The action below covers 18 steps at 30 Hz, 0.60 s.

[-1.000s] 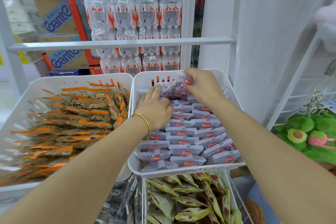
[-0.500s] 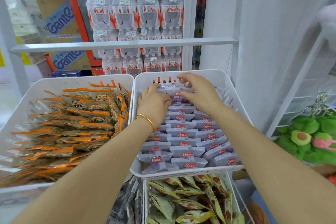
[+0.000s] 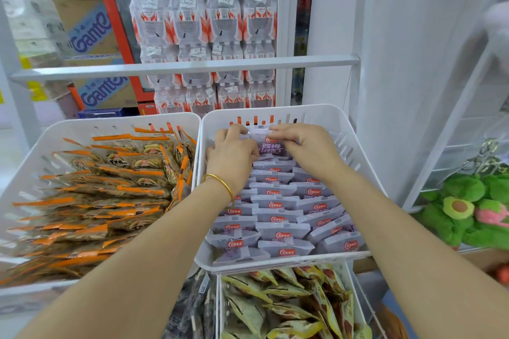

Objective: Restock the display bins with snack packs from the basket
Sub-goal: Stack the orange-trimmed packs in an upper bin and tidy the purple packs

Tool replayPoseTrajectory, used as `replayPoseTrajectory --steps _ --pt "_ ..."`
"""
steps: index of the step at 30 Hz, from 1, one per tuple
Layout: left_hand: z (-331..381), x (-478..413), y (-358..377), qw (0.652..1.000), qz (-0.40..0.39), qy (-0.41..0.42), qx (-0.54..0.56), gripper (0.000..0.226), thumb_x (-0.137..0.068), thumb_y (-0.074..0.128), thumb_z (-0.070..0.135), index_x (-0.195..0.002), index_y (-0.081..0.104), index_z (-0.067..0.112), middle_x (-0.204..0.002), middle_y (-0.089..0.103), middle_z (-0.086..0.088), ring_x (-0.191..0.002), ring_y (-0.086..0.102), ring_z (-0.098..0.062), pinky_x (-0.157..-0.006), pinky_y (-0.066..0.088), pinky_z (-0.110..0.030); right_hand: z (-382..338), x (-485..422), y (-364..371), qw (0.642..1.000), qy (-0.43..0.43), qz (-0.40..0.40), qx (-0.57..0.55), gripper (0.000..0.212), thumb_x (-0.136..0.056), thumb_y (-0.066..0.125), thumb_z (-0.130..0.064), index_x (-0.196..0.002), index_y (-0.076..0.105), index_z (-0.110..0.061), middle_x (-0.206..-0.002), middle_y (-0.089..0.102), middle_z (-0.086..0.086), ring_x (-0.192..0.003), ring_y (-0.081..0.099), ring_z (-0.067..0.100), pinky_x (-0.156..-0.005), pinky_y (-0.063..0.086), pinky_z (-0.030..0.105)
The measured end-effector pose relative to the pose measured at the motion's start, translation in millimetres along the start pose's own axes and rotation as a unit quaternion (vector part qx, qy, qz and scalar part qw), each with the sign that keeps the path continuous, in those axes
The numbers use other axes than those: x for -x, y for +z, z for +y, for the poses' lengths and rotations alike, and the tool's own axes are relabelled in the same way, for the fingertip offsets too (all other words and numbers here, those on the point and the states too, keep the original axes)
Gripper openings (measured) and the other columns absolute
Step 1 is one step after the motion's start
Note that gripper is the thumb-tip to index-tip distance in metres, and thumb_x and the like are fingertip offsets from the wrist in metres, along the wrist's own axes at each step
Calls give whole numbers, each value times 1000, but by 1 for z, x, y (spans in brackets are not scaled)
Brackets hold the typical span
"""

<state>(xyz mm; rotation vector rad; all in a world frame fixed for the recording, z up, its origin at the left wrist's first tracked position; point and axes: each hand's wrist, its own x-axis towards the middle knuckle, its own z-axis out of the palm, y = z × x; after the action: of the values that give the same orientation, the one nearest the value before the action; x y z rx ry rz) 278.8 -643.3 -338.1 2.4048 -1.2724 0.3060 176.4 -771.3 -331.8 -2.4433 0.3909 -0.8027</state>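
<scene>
While both hands are working at the far end of the right bin (image 3: 351, 143), this bin is looking close to fully stocked. The left hand (image 3: 231, 153) and the right hand (image 3: 307, 146) are each curling their fingers over the top edge of one purple snack pack (image 3: 271, 144). They are pinching it from either side and holding it just in front of the bin's slotted back wall, touching the row ahead of it.

Rows of purple packs (image 3: 278, 215) are already running from the near rim almost to the back. The pack in hand appears to be going into one of the last gaps, and little room is showing behind it.

Next door, the left bin (image 3: 110, 122) is sitting heaped with orange packs (image 3: 115, 190). The lower bin (image 3: 218, 311) under the purple one is holding a loose pile of yellow-green packs (image 3: 289, 305). Both seem well filled, though how deep they go is hard to tell.

As for what is left, the basket is not showing, so nothing is telling how many packs are still waiting. By these bins alone, seating this pack and releasing it is looking like most of the remaining work here.
</scene>
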Motion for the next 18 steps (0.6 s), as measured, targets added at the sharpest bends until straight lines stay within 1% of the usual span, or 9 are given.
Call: replayPoseTrajectory --steps 4,8,9,11,13,16,18 --pt "-3 0 3 998 37 -1 50 14 -93 51 11 -94 65 13 -132 40 -4 -122 29 -27 -97 39 -47 2 0 0 1000 7 -5 27 37 -93 48 0 -119 66 -17 -133 57 -3 -128 48 13 -112 34 37" --pt "-4 -1 5 992 82 -5 96 14 -90 52 7 -87 65 11 -122 45 -6 -116 33 -28 -94 40 -47 2 2 -2 999 11 -5 31 39 -92 46 -3 -120 66 -21 -134 57 -7 -127 48 11 -112 33 36" --pt "-3 -2 6 990 93 -7 105 14 -90 52 6 -86 65 10 -119 46 -6 -114 34 -27 -94 40 -47 1 2 -2 999 9 -11 49 39 -92 45 -5 -121 65 -22 -135 55 -8 -128 47 10 -114 30 37" --pt "-1 -1 6 987 105 -7 118 14 -90 52 5 -87 65 9 -116 47 -6 -113 35 -27 -92 40 -48 1 3 -2 996 4 -30 88 40 -94 42 -9 -124 62 -25 -139 52 -9 -131 43 9 -118 20 39" --pt "0 2 8 988 102 5 114 14 -91 52 6 -90 65 10 -115 47 -6 -112 35 -27 -90 42 -47 -1 0 -1 994 3 -47 100 42 -93 36 -16 -125 61 -27 -141 50 -8 -133 40 9 -120 12 39" --pt "0 3 7 988 106 12 115 14 -91 52 6 -93 65 10 -114 46 -7 -111 35 -27 -88 41 -41 -8 -5 1 994 -3 -71 89 57 -81 25 -27 -123 63 -27 -139 52 -8 -132 41 8 -120 10 37" --pt "0 0 5 985 116 -4 126 14 -92 52 8 -92 66 11 -112 45 -5 -111 34 -25 -87 38 -34 -8 -3 3 992 -8 -77 99 60 -79 22 -30 -121 64 -29 -137 54 -7 -131 43 10 -119 11 38"
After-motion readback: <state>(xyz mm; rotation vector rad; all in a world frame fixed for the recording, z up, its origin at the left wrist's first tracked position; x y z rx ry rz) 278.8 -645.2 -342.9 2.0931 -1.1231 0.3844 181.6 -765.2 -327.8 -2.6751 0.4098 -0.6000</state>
